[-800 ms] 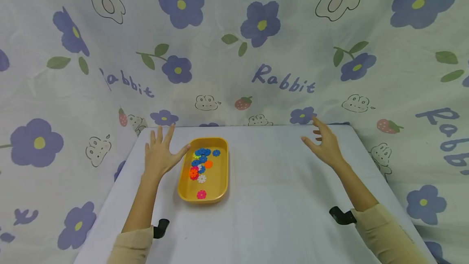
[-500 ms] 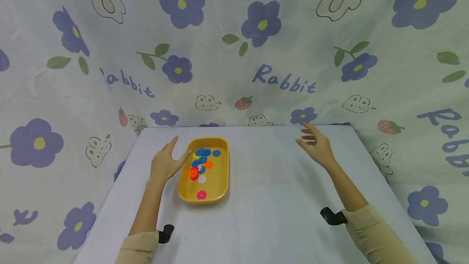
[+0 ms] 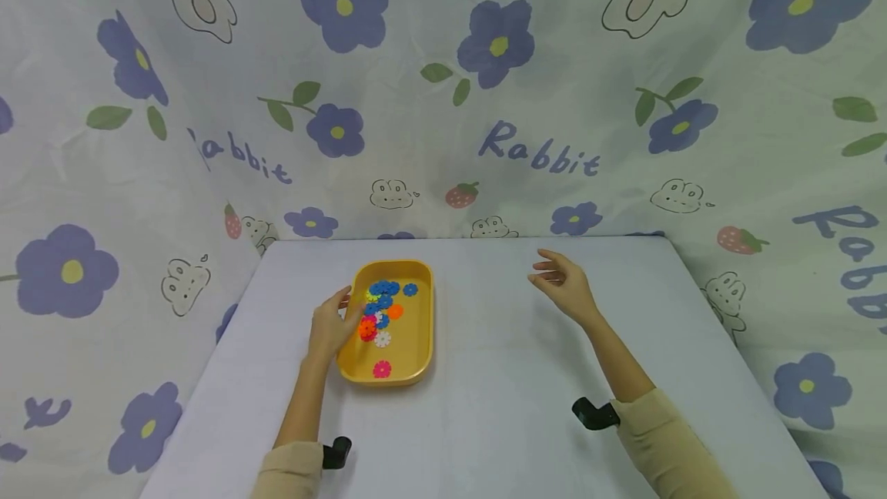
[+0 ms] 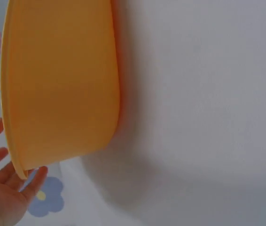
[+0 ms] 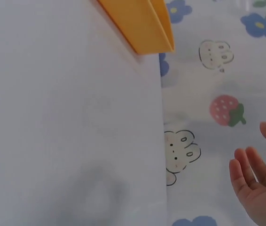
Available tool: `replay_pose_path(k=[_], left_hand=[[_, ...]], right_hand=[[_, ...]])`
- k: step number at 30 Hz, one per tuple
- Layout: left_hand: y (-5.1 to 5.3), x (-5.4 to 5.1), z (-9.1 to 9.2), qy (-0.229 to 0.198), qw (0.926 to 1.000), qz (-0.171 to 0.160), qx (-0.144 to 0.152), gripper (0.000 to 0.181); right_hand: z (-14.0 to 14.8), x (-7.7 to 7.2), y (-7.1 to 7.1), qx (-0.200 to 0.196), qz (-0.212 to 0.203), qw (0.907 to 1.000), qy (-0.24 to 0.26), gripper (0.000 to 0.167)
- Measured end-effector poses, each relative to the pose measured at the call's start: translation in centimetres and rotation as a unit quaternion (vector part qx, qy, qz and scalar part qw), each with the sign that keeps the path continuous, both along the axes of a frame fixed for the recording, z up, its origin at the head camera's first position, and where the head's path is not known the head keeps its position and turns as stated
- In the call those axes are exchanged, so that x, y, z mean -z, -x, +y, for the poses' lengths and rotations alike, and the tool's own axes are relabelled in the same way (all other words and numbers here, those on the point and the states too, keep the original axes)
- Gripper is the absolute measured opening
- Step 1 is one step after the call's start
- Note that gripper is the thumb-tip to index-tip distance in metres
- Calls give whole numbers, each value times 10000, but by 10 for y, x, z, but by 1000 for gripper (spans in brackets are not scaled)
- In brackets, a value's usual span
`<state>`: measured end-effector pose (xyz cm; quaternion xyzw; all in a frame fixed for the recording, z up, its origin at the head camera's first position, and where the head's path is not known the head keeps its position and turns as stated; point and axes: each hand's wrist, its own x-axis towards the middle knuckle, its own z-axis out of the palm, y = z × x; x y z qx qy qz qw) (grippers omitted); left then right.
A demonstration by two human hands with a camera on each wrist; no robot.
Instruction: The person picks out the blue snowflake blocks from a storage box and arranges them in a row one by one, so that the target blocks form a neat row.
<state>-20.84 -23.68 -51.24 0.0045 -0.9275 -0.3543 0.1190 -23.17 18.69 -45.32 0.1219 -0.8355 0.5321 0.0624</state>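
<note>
Yellow tray [image 3: 410, 345] left of centre, left hand [image 3: 329, 327] at its rim

Compared with half a second ago, my head view shows that hand further right and lower, its thumb over the tray's left side. Its fingers curve about the rim, but I cannot tell whether they grip it. The right hand [image 3: 568, 291] has come left and lower, to right of centre; it is loosely open, holds nothing and hangs well apart from the tray. The tray has kept its place on the white table [image 3: 499, 391]: smooth, upright, round-cornered, longer than wide. Small flower-shaped pieces [image 3: 385, 302] lie inside, mostly blue towards its upper left, with pink, orange and white ones below.
</note>
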Motion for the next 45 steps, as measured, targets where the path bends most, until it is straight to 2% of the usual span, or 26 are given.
replay_pose_path(k=[2, 5, 7, 9, 12, 16, 20, 24, 31, 36, 40, 45], left_hand=[[1, 6, 1, -287, 9994, 189, -6, 55], [1, 12, 1, -619, 9970, 469, -31, 56], [1, 14, 2, -915, 9944, 530, -59, 55], [0, 17, 2, -1226, 9912, 485, -75, 54], [-1, 22, 1, -1702, 9851, 227, -93, 53], [-1, 28, 1, -2140, 9766, -69, -184, 52], [-3, 28, 2, -2510, 9676, -198, -213, 50], [-6, 28, 6, -2691, 9624, -300, -214, 49], [-12, 30, 13, -2728, 9606, -336, -415, 49], [-13, 33, 13, -2794, 9583, -335, -500, 48], [-14, 35, 12, -2948, 9538, -349, -461, 48], [-14, 35, 12, -3210, 9458, -302, -386, 48]], right_hand=[[-4, 6, 2, -61, 2, 9999, 114, 53], [-14, 5, -1, -129, -159, 9995, 237, 51], [-22, 0, -5, -182, -257, 9990, 311, 49], [-30, -5, -8, -241, -352, 9983, 392, 48], [-40, -5, -10, -328, -436, 9970, 545, 47], [-52, 0, -8, -464, -558, 9948, 715, 47], [-64, 5, -4, -585, -722, 9919, 863, 47], [-80, 8, -1, -702, -789, 9895, 984, 46], [-115, 8, 6, -877, -731, 9883, 1014, 43], [-139, 12, 12, -1080, -854, 9843, 1108, 42], [-156, 26, 21, -1250, -894, 9802, 1247, 43], [-176, 50, 34, -1083, -872, 9831, 1191, 45]])
